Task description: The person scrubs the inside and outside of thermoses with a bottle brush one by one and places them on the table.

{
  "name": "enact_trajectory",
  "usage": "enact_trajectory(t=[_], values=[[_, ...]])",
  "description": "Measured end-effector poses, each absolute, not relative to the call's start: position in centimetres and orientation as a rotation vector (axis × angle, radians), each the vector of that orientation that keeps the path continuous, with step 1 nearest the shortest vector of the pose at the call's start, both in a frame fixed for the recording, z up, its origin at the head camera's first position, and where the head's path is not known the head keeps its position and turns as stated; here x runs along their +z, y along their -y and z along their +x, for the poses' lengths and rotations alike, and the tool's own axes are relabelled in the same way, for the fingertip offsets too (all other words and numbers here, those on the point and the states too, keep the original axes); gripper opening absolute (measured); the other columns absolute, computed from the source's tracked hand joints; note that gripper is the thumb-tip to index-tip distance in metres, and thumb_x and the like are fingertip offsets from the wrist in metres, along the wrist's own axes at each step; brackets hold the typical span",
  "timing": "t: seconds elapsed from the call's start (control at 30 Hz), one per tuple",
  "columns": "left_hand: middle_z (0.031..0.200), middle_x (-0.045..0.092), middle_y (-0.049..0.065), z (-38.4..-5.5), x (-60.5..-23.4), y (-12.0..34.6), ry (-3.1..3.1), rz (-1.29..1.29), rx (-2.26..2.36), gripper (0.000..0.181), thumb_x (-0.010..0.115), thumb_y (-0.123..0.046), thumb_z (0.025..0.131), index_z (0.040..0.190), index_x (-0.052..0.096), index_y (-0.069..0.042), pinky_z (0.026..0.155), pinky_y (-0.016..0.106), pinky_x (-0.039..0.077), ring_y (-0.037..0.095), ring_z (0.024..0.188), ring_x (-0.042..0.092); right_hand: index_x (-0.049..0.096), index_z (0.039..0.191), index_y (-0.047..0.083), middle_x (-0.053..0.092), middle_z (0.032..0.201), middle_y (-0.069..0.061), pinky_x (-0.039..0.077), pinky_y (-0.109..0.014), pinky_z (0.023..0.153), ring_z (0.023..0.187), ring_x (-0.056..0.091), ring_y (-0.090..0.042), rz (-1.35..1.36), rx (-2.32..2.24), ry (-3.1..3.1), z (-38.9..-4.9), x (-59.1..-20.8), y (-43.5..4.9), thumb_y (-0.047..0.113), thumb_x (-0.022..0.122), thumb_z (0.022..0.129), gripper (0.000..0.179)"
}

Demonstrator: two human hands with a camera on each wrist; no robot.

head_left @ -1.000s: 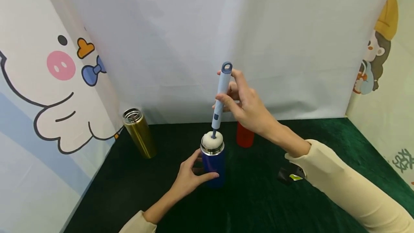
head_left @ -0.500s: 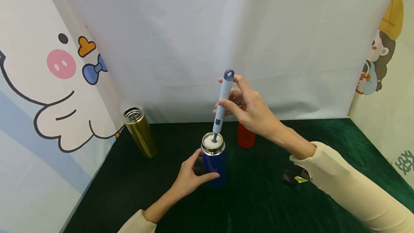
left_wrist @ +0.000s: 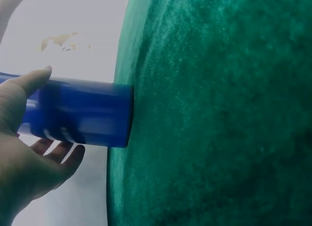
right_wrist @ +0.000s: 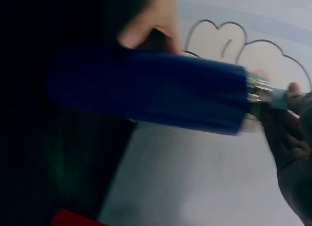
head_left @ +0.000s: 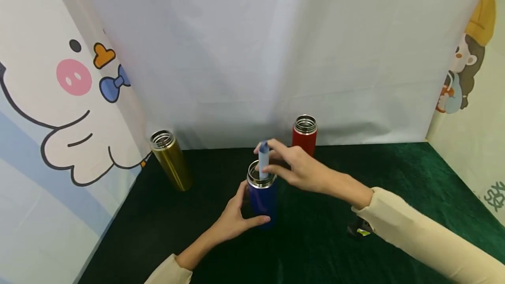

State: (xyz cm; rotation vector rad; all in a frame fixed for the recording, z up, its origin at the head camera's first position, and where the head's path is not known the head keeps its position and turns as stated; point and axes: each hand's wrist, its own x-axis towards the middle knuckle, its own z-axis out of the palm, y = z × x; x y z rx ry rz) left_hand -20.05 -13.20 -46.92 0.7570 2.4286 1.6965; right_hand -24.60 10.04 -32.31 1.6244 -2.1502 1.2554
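Fingers (left_wrist: 73,160) of the left hand (head_left: 232,219), nearest in my remote feed, curl round a blue bottle (head_left: 263,203) standing on the green-covered desk (head_left: 323,253). Above, the right hand (head_left: 297,169) pinches a light-blue handle (head_left: 263,164), its lower end inside the steel mouth (head_left: 262,184); what lies deeper is hidden from me. I'd judge a slow stroke in line with the bottle works best, left grip firm, so nothing scrapes the mouth or tips the bottle. Behind stands a lidless gold bottle (head_left: 172,163), then a red bottle (head_left: 305,139) before white cloth (head_left: 232,56).
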Motion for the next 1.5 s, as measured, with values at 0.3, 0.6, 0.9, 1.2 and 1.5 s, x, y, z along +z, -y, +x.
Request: enact_trajectory(t=[0.3,0.6,0.9,1.2,1.5], values=[[0.154,0.049,0.015,-20.2,-47.4,13.1,-2.411,0.777,1.662,0.087,0.076,-0.02,0.093,0.16,0.022,-0.017,0.11,0.049,0.05,0.032,0.135,0.057,0.052,0.132,-0.004,0.07,0.121,-0.021,0.058,-0.039,0.099,0.112,0.072,-0.033,1.544,1.411,2.108,-24.4,-34.7,-10.2,-0.005,0.065,0.095,0.038],[0.138,0.063,0.008,-20.3,-45.9,13.7,-2.77,0.713,1.681,0.083,0.091,-0.026,0.077,0.149,0.049,-0.022,0.101,0.051,0.056,0.027,0.121,0.065,0.05,0.127,-0.008,0.071,0.116,-0.025,0.059,-0.028,0.096,0.112,0.073,-0.02,1.34,1.541,2.019,-23.4,-35.5,-12.0,-0.011,0.063,0.094,0.036],[0.127,0.067,0.003,-19.8,-45.0,14.2,-3.025,0.638,1.395,0.082,0.094,-0.028,0.072,0.144,0.055,-0.035,0.103,0.058,0.052,0.028,0.122,0.064,0.046,0.134,0.008,0.073,0.117,0.0,0.059,-0.027,0.093,0.106,0.072,-0.013,1.153,1.853,1.878,-23.4,-37.2,-13.8,-0.012,0.053,0.099,0.041],[0.126,0.065,0.005,-19.6,-45.4,14.7,-3.096,0.639,1.21,0.085,0.093,-0.032,0.073,0.147,0.053,-0.038,0.1,0.061,0.053,0.033,0.12,0.065,0.039,0.14,0.01,0.072,0.124,0.003,0.063,-0.037,0.087,0.113,0.073,-0.016,1.092,1.982,1.826,-22.6,-36.4,-15.3,-0.006,0.04,0.106,0.037],[0.122,0.067,0.007,-19.3,-45.4,15.0,-3.168,0.733,1.093,0.086,0.094,-0.036,0.072,0.148,0.053,-0.033,0.093,0.057,0.058,0.032,0.113,0.068,0.049,0.128,0.006,0.076,0.113,-0.001,0.063,-0.033,0.081,0.103,0.076,-0.014,1.051,1.953,1.708,-22.7,-35.8,-16.5,-0.011,0.053,0.1,0.033]])
